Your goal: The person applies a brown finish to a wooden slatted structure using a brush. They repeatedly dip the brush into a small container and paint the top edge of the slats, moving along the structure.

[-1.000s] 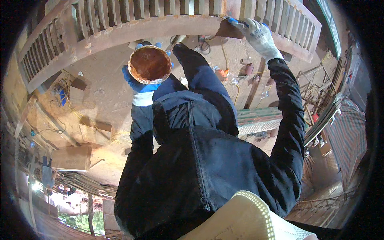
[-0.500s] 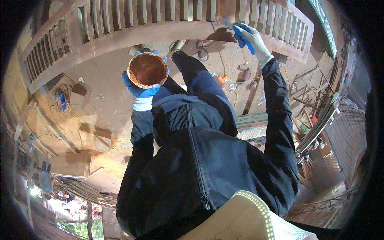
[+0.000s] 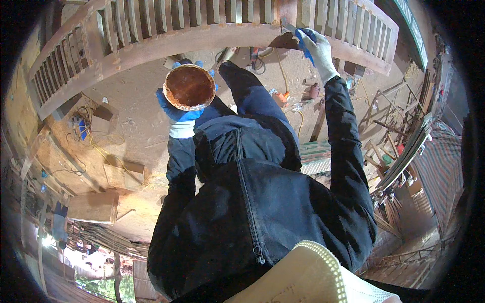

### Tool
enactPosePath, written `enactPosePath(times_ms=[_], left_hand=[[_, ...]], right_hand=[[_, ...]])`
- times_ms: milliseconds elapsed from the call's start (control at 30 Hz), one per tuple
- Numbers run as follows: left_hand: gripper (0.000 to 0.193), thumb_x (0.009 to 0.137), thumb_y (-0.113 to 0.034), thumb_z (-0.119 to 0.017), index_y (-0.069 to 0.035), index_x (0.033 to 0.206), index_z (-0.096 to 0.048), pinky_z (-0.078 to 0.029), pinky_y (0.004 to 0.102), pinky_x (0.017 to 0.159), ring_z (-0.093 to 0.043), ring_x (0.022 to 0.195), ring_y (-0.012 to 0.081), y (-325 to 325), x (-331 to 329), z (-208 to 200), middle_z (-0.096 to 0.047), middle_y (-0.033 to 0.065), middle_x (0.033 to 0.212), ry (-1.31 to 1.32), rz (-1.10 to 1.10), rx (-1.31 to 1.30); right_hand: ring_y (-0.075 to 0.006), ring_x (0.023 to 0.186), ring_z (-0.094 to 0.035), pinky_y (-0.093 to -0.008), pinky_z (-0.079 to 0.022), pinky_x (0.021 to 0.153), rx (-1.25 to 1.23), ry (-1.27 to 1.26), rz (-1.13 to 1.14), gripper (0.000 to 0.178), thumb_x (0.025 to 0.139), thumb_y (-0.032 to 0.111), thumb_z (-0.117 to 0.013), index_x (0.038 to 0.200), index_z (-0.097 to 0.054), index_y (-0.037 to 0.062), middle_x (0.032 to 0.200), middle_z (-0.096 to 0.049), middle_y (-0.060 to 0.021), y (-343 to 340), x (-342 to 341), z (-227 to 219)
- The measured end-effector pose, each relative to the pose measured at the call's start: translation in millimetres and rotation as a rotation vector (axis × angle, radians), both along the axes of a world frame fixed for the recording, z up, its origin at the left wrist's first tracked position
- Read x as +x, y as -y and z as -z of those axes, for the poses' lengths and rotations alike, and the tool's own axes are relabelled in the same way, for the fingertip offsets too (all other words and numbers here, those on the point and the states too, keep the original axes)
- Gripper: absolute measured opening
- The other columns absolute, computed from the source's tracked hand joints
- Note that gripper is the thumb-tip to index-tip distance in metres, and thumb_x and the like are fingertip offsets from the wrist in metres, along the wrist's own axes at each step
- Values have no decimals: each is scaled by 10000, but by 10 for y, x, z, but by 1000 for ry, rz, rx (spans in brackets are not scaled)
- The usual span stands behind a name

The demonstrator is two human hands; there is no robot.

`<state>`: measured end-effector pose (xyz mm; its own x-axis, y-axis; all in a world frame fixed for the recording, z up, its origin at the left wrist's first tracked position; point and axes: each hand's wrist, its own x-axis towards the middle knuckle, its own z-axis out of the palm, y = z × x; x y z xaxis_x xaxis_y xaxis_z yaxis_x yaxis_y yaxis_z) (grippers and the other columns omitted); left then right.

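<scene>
My left hand [image 3: 178,112], in a white and blue glove, is wrapped round a bowl [image 3: 190,87] with a crusted pale rim and reddish-brown paste inside. Ahead stretches a long wooden slatted frame [image 3: 212,34] with upright slats above a wide lower rail. My right hand [image 3: 317,49], gloved alike, grips a putty knife [image 3: 288,27], its handle hidden by the fingers. The blade lies at the frame's lower rail, beside a wider upright with a reddish-brown smear. Whether the blade touches the wood I cannot tell.
On the floor lie a pinkish bottle [image 3: 314,91], an orange tool [image 3: 281,97] with a yellow cord, and cardboard boxes [image 3: 124,175] at left. A metal frame [image 3: 396,113] stands at right. Far left, another person [image 3: 59,224] is visible.
My right hand has tilted slightly, keeping the putty knife by the same joint of the frame. The bowl in my left hand is almost where it was. The view has shifted slightly.
</scene>
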<state>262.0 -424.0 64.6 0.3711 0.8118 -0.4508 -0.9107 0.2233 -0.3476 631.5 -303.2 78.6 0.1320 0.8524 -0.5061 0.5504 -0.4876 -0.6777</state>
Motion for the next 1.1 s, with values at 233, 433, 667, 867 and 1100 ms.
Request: enactPosePath(times_ms=[233,433,667,867,1100], left_hand=[[845,740,-716,-629,-251,1422,-449,-229,675,1106,-288,1392,466,21,-39,93,-342,146,1526,21,19,49],[811,760,-728,-579,-264,1413,-456,-268,684,1075,-289,1388,480,-2,0,29,-358,166,1513,30,14,78],[791,800,-723,-504,-202,1394,-473,-382,582,1056,-392,1348,405,-4,33,68,-451,165,1446,-539,119,-1],[726,876,-594,-542,-129,1422,-431,-344,544,1105,-389,1361,346,-108,69,34,-421,135,1470,-943,173,-11],[782,916,-503,-573,-87,1502,-263,-352,510,1121,-410,1351,335,-400,252,-264,-375,174,1487,-460,149,498]], right_hand=[[-79,655,-577,-243,-461,581,-10,57,-66,344,920,378,-634,1099,-701,92,786,-663,-6,-56,-162,-36],[-74,639,-581,-234,-458,562,-31,80,19,338,928,371,-629,1106,-704,94,760,-654,-6,-12,-98,-6],[-71,655,-554,-218,-446,570,75,-414,233,357,952,279,-618,1191,-640,14,804,-639,-16,28,-138,-392],[-108,760,-608,-245,-456,659,305,-88,-318,192,883,128,-669,1049,-701,36,905,-675,-37,326,-793,-1418],[-213,806,-614,-345,-509,673,867,400,-897,283,736,150,-696,1016,-685,108,878,-576,-38,349,-1432,-1609]])
